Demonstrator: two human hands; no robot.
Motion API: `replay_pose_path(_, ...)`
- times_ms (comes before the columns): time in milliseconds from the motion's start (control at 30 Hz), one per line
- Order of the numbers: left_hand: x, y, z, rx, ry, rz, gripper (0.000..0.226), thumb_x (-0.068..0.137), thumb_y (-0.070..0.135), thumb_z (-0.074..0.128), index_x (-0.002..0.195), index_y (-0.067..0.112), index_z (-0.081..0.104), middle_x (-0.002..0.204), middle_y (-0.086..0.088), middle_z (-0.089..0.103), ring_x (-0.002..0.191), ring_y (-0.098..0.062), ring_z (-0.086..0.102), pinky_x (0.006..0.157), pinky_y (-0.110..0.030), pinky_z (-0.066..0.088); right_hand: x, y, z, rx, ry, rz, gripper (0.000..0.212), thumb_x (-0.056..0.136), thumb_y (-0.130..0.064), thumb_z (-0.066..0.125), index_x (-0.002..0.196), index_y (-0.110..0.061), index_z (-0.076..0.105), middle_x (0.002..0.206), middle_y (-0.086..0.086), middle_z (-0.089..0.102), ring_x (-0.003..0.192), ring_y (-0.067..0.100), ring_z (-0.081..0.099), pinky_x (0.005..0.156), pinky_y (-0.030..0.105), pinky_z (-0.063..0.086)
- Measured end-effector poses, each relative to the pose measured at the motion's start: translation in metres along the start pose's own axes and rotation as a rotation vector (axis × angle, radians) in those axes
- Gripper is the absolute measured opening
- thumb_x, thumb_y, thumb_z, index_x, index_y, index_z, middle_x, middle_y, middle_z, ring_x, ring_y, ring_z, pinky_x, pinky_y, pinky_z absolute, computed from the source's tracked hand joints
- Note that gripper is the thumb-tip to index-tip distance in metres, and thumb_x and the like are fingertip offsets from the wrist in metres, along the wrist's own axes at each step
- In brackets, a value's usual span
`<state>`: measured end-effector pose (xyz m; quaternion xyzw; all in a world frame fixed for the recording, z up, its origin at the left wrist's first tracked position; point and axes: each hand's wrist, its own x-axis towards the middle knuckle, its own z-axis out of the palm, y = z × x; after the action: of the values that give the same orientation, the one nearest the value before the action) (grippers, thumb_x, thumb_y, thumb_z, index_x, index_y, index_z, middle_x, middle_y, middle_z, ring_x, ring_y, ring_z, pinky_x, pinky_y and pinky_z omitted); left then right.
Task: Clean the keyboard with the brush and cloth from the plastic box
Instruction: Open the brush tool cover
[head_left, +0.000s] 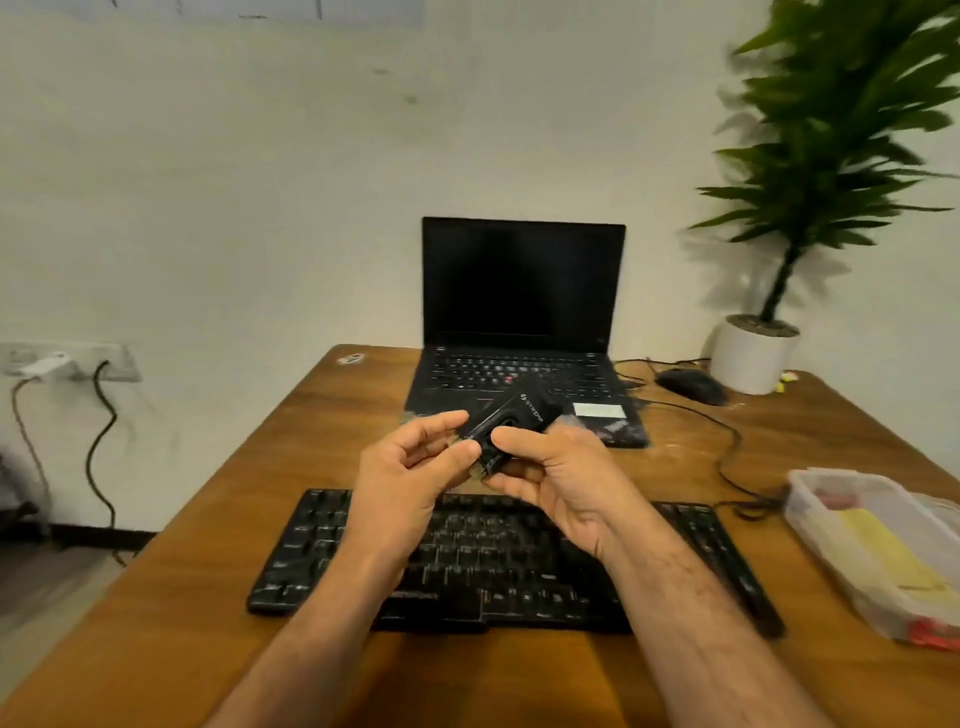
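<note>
Both hands hold a black brush tool (519, 415) in the air above the black keyboard (498, 561), which lies flat on the wooden table near the front edge. My right hand (561, 478) grips the tool's lower end between thumb and fingers. My left hand (410, 478) pinches its left side with thumb and forefinger. Light bristles show at the tool's bottom edge. The clear plastic box (878, 551) stands open at the right, with a yellow cloth (883, 551) lying inside it.
An open black laptop (519, 332) sits behind the hands at the table's back. A black mouse (691, 385) with a cable lies to its right, beside a potted plant (753, 353). A wall socket with cables (67, 364) is at the left.
</note>
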<state>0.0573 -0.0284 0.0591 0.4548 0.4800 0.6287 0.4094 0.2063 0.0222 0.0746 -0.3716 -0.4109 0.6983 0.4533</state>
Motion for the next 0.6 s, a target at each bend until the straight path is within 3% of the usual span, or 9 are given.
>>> replay_pose_path(200, 0.039, -0.005, -0.071, 0.049, 0.081, -0.012, 0.030, 0.079, 0.006, 0.076, 0.105, 0.019, 0.074, 0.093, 0.003, 0.078, 0.089, -0.013, 0.074, 0.071, -0.020, 0.058, 0.052, 0.032, 0.064, -0.067, -0.019, -0.036, 0.016, 0.085, 0.000, 0.070, 0.101, -0.004, 0.071, 0.097, 0.015, 0.077, 0.084, 0.026, 0.073, 0.074, 0.035, 0.058)
replay_pose_path(467, 0.061, -0.020, -0.116, 0.031, 0.094, -0.012, 0.039, 0.067, 0.013, 0.081, 0.106, 0.015, 0.074, 0.098, -0.003, 0.077, 0.093, -0.020, 0.074, 0.081, -0.032, 0.060, 0.078, 0.062, 0.091, 0.009, -0.077, -0.054, 0.010, 0.090, -0.001, 0.065, 0.097, -0.006, 0.070, 0.096, 0.012, 0.077, 0.083, 0.022, 0.069, 0.072, 0.031, 0.055)
replay_pose_path(600, 0.064, -0.021, -0.122, 0.067, 0.049, 0.019, 0.045, 0.061, 0.018, 0.080, 0.105, 0.012, 0.074, 0.098, -0.004, 0.077, 0.090, -0.020, 0.074, 0.077, -0.030, 0.061, 0.080, 0.068, 0.094, -0.012, -0.056, -0.096, 0.016, 0.086, 0.005, 0.067, 0.099, -0.001, 0.072, 0.098, 0.018, 0.076, 0.088, 0.032, 0.073, 0.073, 0.038, 0.059)
